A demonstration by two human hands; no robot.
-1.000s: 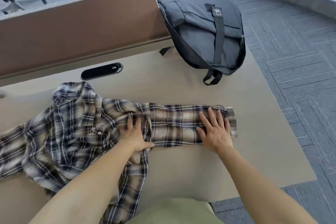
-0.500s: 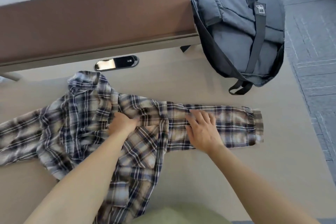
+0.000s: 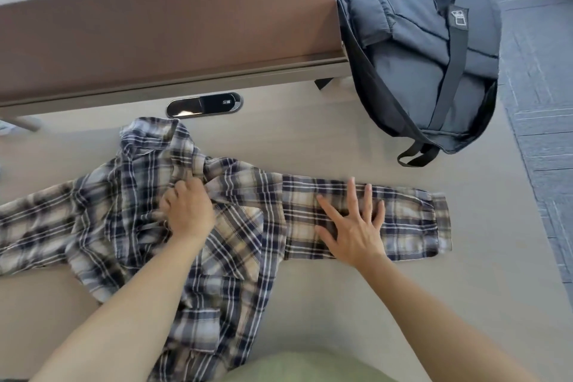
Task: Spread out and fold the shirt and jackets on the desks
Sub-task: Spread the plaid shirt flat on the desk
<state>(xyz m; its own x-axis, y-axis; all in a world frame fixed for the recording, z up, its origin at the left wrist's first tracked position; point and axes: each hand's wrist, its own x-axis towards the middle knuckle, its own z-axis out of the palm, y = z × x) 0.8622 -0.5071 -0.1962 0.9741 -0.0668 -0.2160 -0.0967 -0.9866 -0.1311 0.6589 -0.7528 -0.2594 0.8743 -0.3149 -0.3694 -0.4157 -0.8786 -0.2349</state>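
The blue-and-cream plaid cotton shirt (image 3: 242,226) lies centre-left on the beige desk (image 3: 341,139); the left hand (image 3: 189,211) bunches its chest cloth in curled fingers; the right hand (image 3: 353,226) presses flat, fingers spread, on the sleeve (image 3: 412,220); a hard tug could re-crease that sleeve.

The beige worktop (image 3: 310,139) bears a plaid shirt (image 3: 248,226) spread near its front, a grey bag (image 3: 418,56) at the far right corner, and a black oval port (image 3: 204,104) beside the brown divider (image 3: 155,34).
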